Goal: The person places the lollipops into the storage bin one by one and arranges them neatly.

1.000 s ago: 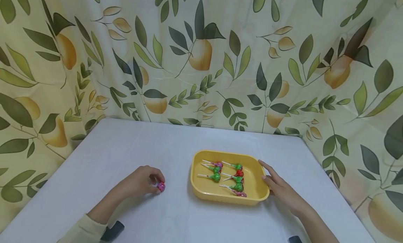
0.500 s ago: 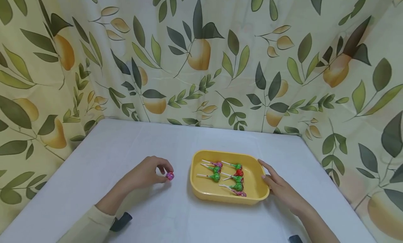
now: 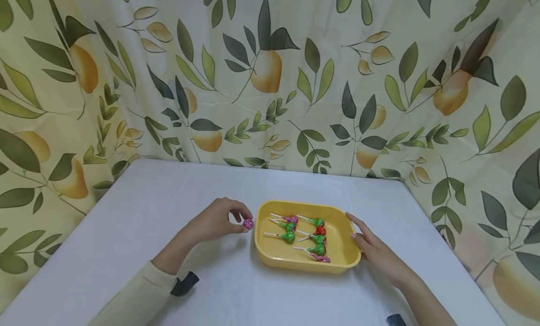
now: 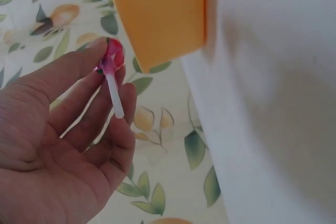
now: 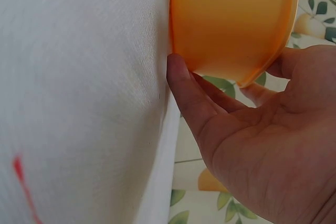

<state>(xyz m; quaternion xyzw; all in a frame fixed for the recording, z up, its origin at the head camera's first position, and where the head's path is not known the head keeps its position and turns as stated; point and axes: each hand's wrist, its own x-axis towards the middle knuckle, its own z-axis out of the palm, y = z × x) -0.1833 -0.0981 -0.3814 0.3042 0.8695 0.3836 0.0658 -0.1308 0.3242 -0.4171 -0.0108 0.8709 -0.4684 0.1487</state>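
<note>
My left hand (image 3: 219,220) pinches a lollipop (image 3: 248,223) by its pink and purple wrapped head, just left of the yellow tray (image 3: 299,265). In the left wrist view the lollipop's short white stick (image 4: 115,96) points down past the curled fingers, and the tray's outer wall (image 4: 163,19) rises beyond. My right hand (image 3: 379,251) holds the tray's right end, its thumb at the rim and other fingers along the outer wall, down to the table in the right wrist view. Inside the tray lie several lollipops, among them a green one (image 3: 289,237) and a red one (image 3: 320,231).
A white cloth (image 3: 228,288) covers the table under the tray. Patterned curtains with leaves and fruit (image 3: 270,72) enclose its back and sides. Dark pieces sit at both wrists, one by the left sleeve (image 3: 184,284). A red mark (image 5: 19,169) shows on the cloth.
My left hand has carried the pink lollipop rightward and away from me, from the table at left up to the tray's left side. The right hand and the tray have stayed in place.
</note>
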